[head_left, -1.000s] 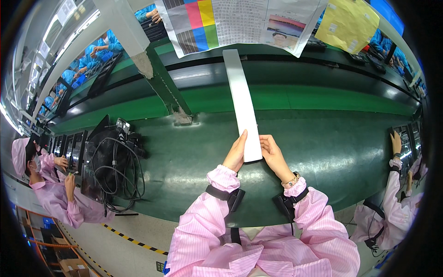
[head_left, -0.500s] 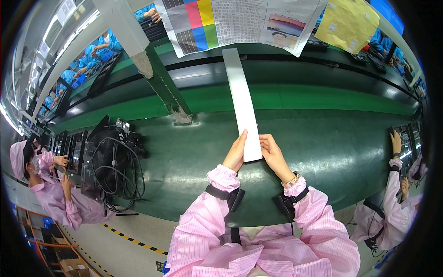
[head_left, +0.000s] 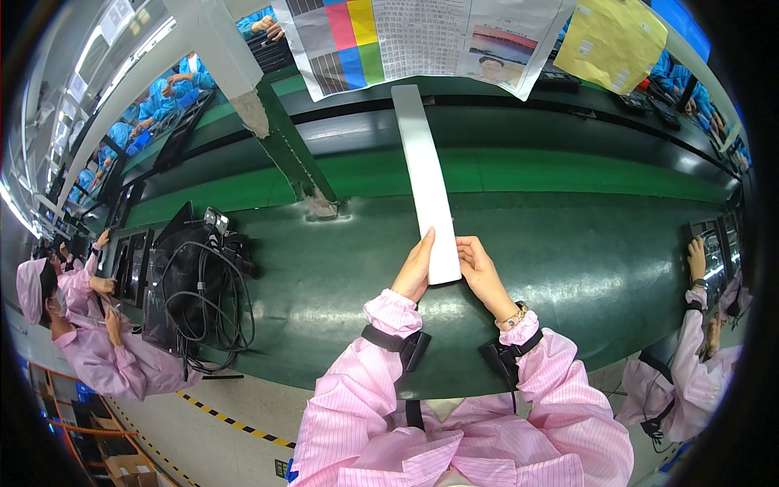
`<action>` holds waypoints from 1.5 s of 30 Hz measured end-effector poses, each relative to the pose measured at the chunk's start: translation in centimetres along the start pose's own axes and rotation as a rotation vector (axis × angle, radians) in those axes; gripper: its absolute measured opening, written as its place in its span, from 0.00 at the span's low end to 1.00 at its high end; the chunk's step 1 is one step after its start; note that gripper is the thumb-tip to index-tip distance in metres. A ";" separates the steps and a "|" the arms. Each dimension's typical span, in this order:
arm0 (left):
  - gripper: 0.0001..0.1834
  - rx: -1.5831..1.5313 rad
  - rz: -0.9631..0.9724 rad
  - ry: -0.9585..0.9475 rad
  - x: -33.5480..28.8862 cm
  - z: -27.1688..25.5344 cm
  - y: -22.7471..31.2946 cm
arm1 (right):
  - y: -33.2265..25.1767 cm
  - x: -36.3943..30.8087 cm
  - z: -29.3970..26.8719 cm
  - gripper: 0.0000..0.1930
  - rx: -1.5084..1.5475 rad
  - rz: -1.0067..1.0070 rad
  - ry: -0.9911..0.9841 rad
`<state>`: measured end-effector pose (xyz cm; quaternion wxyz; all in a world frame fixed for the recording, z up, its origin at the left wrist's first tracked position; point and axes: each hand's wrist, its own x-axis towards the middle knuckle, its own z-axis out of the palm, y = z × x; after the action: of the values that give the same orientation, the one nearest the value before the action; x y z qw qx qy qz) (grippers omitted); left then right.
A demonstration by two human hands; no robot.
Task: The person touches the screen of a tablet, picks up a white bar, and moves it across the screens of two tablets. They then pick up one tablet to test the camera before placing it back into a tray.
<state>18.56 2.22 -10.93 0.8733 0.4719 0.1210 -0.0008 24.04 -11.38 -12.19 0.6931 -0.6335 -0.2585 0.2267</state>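
A long, narrow white bar (head_left: 430,183), perhaps a slim box, runs away from me across the green table (head_left: 341,276). Its far end reaches over the dark rail at the back. My left hand (head_left: 415,268) is closed on the left side of its near end, thumb lying along the edge. Against the right side, my right hand (head_left: 480,272) grips the same end with bent fingers; some fingertips are hidden by the bar. Both wrists carry black straps with small black devices, and a bracelet sits on the right wrist.
A black bag with tangled cables (head_left: 203,284) lies on the left. A green post (head_left: 296,162) rises from the table behind it. Printed sheets (head_left: 422,40) and a yellow sheet (head_left: 613,40) hang at the back. Co-workers sit left (head_left: 97,325) and right (head_left: 690,349).
My hands and the white bar have stayed in place. The co-worker on the left has shifted their head and hands slightly, and another hand shows behind them.
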 end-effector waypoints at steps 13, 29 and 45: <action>0.29 0.009 0.029 -0.011 -0.2 0.2 0.1 | 0.0 0.0 0.0 0.17 0.013 -0.002 0.000; 0.29 0.008 0.013 -0.003 0.1 -0.1 -0.1 | 0.2 0.0 -0.1 0.16 0.019 0.001 -0.005; 0.29 0.006 0.013 0.000 0.1 -0.2 -0.2 | 0.3 0.0 -0.1 0.15 -0.007 -0.013 -0.005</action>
<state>18.60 2.27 -11.19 0.8720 0.4751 0.1179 0.0047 24.11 -11.42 -12.50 0.6916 -0.6338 -0.2653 0.2229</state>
